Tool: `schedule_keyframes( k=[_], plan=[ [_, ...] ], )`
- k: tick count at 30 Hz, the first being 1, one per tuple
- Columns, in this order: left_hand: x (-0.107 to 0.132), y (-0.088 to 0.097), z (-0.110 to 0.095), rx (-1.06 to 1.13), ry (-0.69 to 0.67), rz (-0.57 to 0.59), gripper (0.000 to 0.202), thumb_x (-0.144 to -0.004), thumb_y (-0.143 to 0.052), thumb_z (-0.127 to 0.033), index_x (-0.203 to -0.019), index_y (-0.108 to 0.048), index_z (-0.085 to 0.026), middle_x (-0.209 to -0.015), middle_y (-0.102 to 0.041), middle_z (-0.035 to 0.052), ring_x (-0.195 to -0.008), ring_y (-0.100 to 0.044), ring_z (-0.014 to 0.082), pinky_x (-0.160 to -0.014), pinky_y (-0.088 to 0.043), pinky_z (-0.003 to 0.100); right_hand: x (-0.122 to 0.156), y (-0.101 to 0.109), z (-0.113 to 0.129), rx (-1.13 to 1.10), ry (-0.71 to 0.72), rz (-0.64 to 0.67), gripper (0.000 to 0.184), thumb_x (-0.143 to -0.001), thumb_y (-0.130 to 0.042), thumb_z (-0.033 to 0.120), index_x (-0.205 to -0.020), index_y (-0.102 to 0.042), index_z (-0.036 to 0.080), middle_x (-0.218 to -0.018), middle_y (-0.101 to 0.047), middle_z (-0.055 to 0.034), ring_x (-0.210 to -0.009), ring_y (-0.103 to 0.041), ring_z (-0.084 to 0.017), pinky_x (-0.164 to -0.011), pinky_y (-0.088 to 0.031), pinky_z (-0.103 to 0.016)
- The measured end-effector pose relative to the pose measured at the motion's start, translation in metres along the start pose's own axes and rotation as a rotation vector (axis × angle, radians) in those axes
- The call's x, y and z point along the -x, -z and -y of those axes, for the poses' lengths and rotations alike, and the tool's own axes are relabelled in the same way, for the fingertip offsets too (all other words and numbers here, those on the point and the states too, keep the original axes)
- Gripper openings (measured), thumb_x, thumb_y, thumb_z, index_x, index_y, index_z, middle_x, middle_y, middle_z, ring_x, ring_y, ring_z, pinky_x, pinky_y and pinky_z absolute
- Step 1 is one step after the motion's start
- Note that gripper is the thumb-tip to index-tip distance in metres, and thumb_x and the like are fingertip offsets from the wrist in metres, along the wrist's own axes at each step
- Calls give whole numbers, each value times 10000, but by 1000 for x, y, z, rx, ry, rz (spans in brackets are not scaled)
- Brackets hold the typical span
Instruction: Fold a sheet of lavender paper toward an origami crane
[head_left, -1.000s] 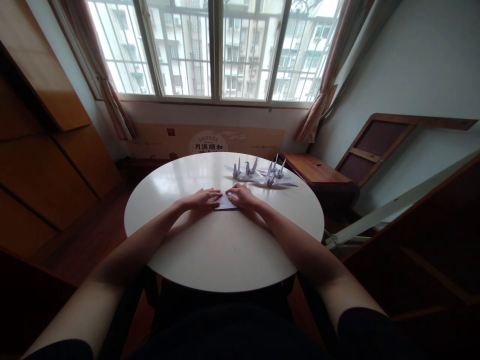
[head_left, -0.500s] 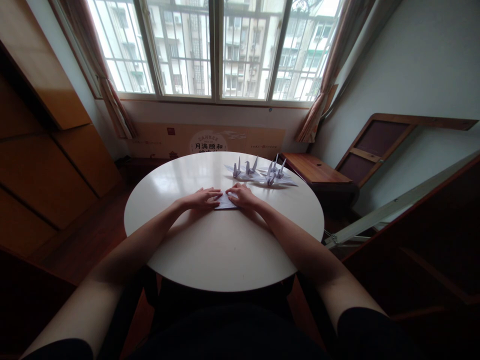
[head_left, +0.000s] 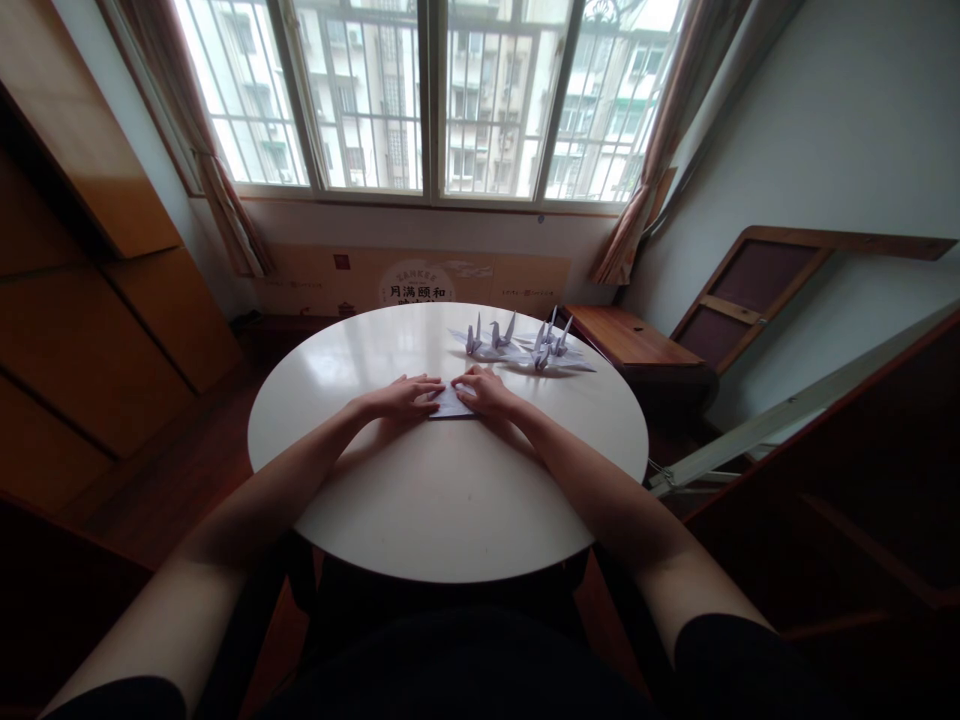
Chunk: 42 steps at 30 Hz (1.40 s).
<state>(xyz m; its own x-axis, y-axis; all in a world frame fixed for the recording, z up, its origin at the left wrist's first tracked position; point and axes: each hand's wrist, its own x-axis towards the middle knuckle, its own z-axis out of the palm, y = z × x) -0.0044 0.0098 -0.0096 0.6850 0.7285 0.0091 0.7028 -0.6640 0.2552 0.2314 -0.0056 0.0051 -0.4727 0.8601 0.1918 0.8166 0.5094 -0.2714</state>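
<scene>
A small folded sheet of paper point(head_left: 452, 402) lies flat on the round white table point(head_left: 450, 500), between my two hands. My left hand point(head_left: 409, 396) rests over its left side with fingers stretched out toward the right, the tips on the paper. From the other side, my right hand point(head_left: 484, 390) has its fingers bent and pressed together with the thumb at the sheet's upper right part. Both hands cover the paper's sides, so its full outline is hidden. Just beyond my right hand stand several folded paper cranes point(head_left: 541, 350), grouped near the table's far right edge.
A wooden cabinet point(head_left: 630, 335) stands beyond the table's right edge. A framed wooden panel point(head_left: 731, 290) leans against the right wall. Behind the table is a printed cardboard panel point(head_left: 315, 275) below a barred window point(head_left: 427, 100). Tall wooden cupboards point(head_left: 82, 320) line the left.
</scene>
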Motion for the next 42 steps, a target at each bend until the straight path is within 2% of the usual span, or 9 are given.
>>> schedule_keyframes(
  k=[12,20,30,42],
  plan=[
    [1,1,0,-4,-12,1,699,-894,-339,-674,-1450,-388,-253,-1528,-347,104,-1428,-248,320,-1142,-170,541,-1,-1,-1,-4,3,1,343,-895,-534,338,-1208,-650,256,-1194,-565,-105,-1092,-510,-285,-944,-368,-407],
    [-1,0,1,-2,-15,0,679,-902,-364,-644,-1447,-393,-241,-1522,-356,109,-1428,-246,325,-1137,-162,562,-2,-3,-3,-10,-1,0,344,-895,-528,340,-1204,-652,253,-1193,-563,-104,-1096,-505,-287,-953,-360,-414],
    [0,2,-2,-2,-1,0,695,-892,-354,-670,-1444,-402,-250,-1525,-353,102,-1432,-244,307,-1151,-184,498,-3,-4,-4,-6,5,-5,344,-895,-528,345,-1206,-650,261,-1187,-563,-102,-1090,-504,-285,-948,-365,-418],
    [1,4,-5,-6,4,-5,646,-906,-391,-617,-1434,-415,-246,-1515,-370,108,-1419,-272,316,-1140,-200,519,-3,-4,-4,1,10,-10,343,-896,-530,358,-1200,-655,261,-1181,-567,-104,-1085,-508,-282,-937,-368,-406]
  ],
)
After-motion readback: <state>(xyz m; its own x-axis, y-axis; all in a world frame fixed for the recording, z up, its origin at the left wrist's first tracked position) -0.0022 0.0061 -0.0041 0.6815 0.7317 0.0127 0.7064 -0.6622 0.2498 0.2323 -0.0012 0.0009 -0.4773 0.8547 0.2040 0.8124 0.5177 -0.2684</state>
